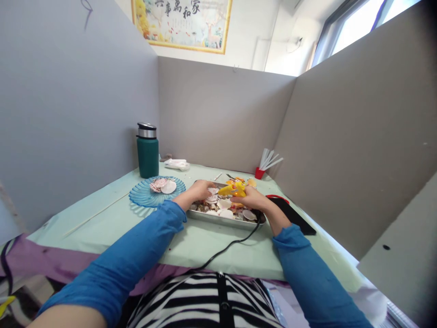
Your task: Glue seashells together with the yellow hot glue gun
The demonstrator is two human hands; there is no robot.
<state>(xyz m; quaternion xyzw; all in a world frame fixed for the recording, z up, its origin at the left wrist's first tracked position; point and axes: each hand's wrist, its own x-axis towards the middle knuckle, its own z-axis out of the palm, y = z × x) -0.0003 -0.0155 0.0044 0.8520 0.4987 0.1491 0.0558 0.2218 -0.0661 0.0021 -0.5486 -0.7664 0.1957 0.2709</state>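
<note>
Right hand wrapped tight around a yellow glue gun, held over the far half of a metal tray. Long axis of the gun nearly level, running 3 to 9 o'clock, nozzle aimed toward 9 o'clock at the left hand. Black cord trailing from under the right wrist toward 6 o'clock, across the pale green table cover.

Left hand curled, palm down, fingers bent onto the pale shells near the tray's 10 o'clock corner. Too small to tell whether pinching one. Nozzle tip just beside those fingers.

Just beside the tray at 9 o'clock, a blue glass plate bearing a few more shells. At 11 o'clock, close to the partition, a dark green flask standing upright, a white bundle near it. At 1 o'clock, a red cup of white sticks fanned out toward 1 o'clock. At 3 o'clock of the tray, a flat black object.
</note>
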